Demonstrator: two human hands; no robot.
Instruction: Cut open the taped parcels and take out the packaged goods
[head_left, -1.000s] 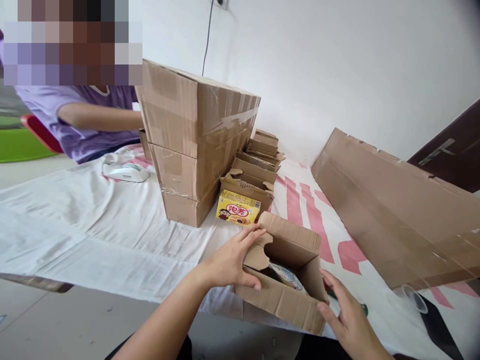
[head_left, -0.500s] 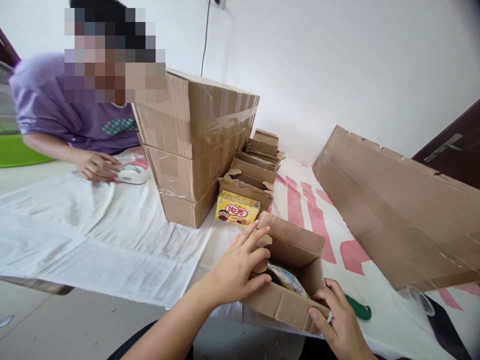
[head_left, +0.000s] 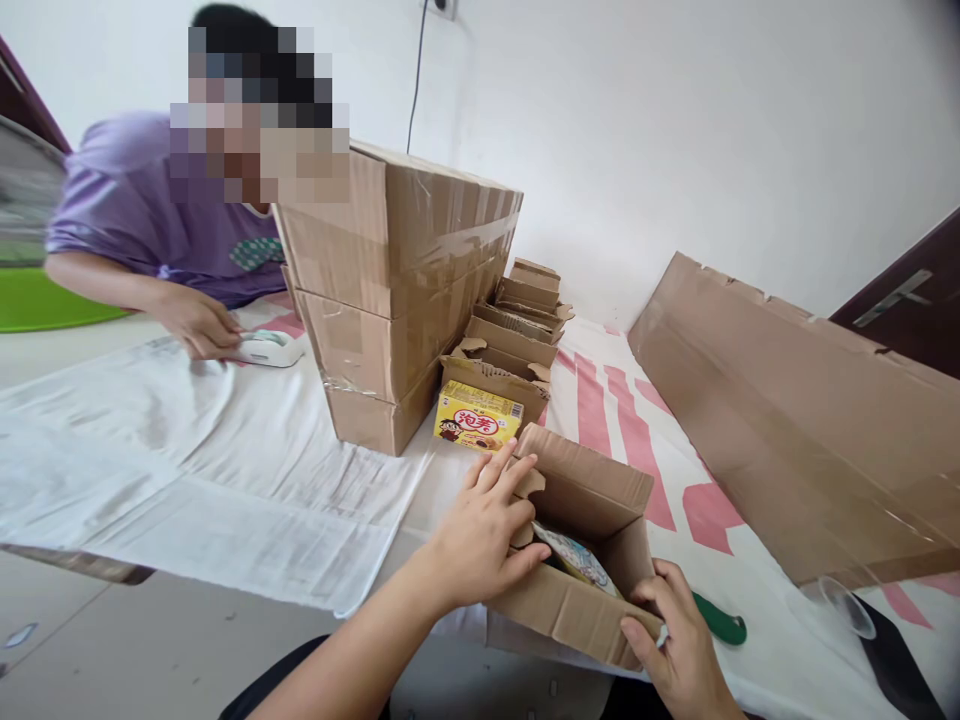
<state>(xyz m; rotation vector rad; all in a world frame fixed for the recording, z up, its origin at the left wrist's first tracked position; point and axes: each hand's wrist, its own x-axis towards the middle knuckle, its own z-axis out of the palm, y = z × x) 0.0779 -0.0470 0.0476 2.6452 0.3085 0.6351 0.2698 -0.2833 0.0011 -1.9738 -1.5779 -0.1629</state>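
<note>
An open cardboard box [head_left: 566, 620] stands at the near table edge, its far flap raised. Inside it lies a colourful printed packet [head_left: 577, 558], partly hidden by the near wall. My left hand [head_left: 487, 530] rests on the box's left flap with its fingers stretched out and apart. At the near right corner, my right hand [head_left: 679, 630] pinches the box wall between thumb and fingers. Just beyond my left fingertips sits a yellow printed carton [head_left: 478, 416]. A green handle [head_left: 720, 618] lies beside my right hand, the rest of that object hidden.
Taped cardboard boxes [head_left: 352, 340] are stacked left of centre, with several open boxes [head_left: 510, 345] in a row beside them. A large cardboard sheet [head_left: 795, 420] stands at right, near a clear plastic cup [head_left: 847, 607]. Across the table, a person [head_left: 127, 200] touches a white device [head_left: 270, 348].
The view has shifted slightly, so most things appear a little further right. My hands keep nearly the same places on the box. The other person's fingers have drawn closer together at the white device.
</note>
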